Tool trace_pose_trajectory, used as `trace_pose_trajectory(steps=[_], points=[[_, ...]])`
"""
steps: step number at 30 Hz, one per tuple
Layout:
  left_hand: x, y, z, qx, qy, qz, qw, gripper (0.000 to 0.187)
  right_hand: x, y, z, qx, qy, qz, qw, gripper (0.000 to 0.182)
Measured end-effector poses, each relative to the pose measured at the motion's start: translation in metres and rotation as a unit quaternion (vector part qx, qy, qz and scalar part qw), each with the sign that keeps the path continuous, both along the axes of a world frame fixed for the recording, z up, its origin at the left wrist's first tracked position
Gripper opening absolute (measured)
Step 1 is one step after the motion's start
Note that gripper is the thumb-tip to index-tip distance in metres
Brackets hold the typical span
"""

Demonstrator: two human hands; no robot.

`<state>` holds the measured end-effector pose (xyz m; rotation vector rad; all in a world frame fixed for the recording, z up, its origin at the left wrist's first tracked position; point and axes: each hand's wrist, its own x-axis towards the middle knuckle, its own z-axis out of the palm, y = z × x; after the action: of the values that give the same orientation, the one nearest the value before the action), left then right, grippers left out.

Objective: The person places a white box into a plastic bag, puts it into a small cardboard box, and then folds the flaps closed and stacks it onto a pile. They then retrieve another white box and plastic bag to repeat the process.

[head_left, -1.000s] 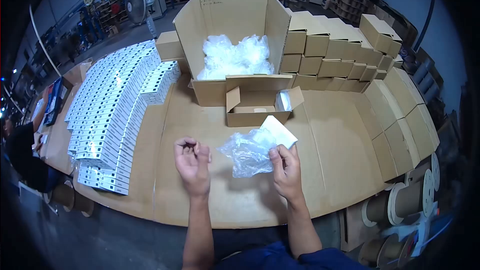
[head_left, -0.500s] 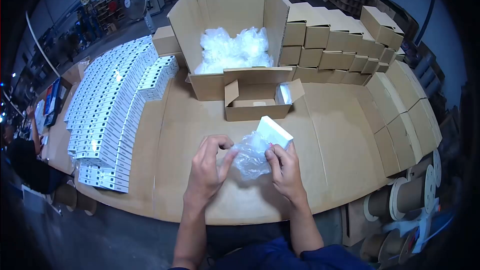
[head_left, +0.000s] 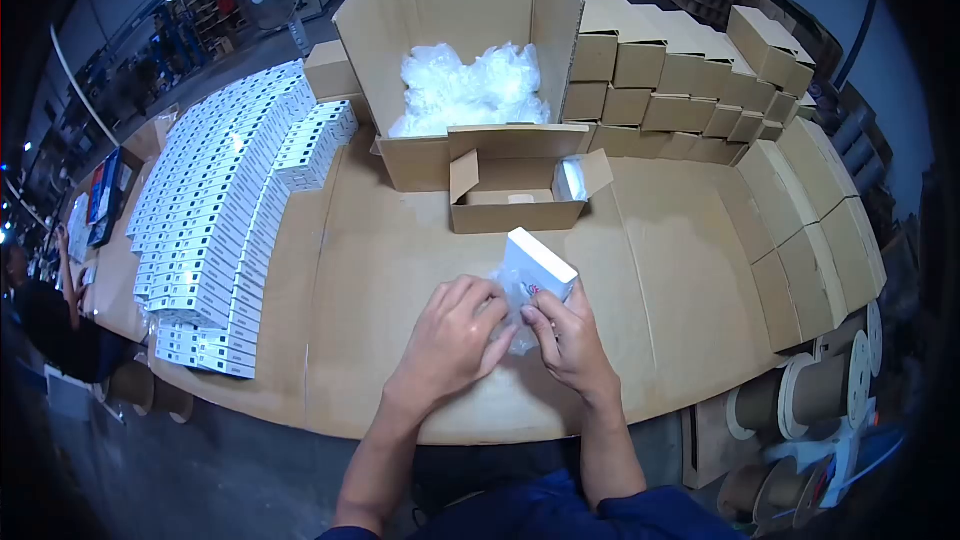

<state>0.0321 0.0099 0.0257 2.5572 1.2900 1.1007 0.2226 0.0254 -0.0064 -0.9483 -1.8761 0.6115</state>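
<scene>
My right hand (head_left: pixel 572 338) is closed on a small white box (head_left: pixel 541 265), held tilted above the cardboard-covered table. Clear plastic wrap (head_left: pixel 520 285) hangs on the box's left side and runs down between the hands. My left hand (head_left: pixel 457 336) is at the wrap's left edge, fingers bent and closed against it; its fingertips are partly hidden. Just beyond the hands stands an open brown carton (head_left: pixel 520 218) with a white wrapped item (head_left: pixel 570 181) at its right end.
A large carton (head_left: pixel 420 162) of clear plastic bags (head_left: pixel 470 90) stands behind. Stacked white boxes (head_left: pixel 215 210) fill the left. Brown cartons (head_left: pixel 675 113) line the back right and right edge (head_left: pixel 800 240). A person (head_left: pixel 50 310) is at far left.
My left hand has moved right and turned over the plastic wrap, its back now facing up. The wrap is more bunched, and the white box is slightly further left.
</scene>
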Motion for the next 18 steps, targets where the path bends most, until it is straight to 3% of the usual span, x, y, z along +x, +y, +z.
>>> trace_pose_trajectory(steps=[7, 12, 15, 16, 18], points=[[-0.007, 0.011, -0.015, -0.254, -0.176, -0.017, 0.951, 0.022, 0.017, -0.003, 0.003, -0.064, -0.060, 0.001, 0.996, 0.013], [-0.017, 0.018, -0.017, -0.257, -0.244, -0.004, 0.935, 0.022, 0.019, 0.001, 0.000, -0.050, -0.087, 0.017, 0.995, 0.010], [-0.010, 0.022, -0.014, -0.234, -0.461, -0.028, 0.855, 0.030, 0.019, 0.002, -0.003, -0.064, -0.086, 0.041, 0.993, 0.010], [-0.018, 0.026, -0.024, -0.200, -0.482, -0.044, 0.852, 0.041, 0.019, 0.002, -0.005, -0.069, -0.086, 0.052, 0.993, 0.009], [-0.019, 0.035, -0.038, -0.103, -0.602, -0.067, 0.789, 0.048, 0.012, 0.000, -0.015, -0.068, -0.024, 0.015, 0.997, 0.009]])
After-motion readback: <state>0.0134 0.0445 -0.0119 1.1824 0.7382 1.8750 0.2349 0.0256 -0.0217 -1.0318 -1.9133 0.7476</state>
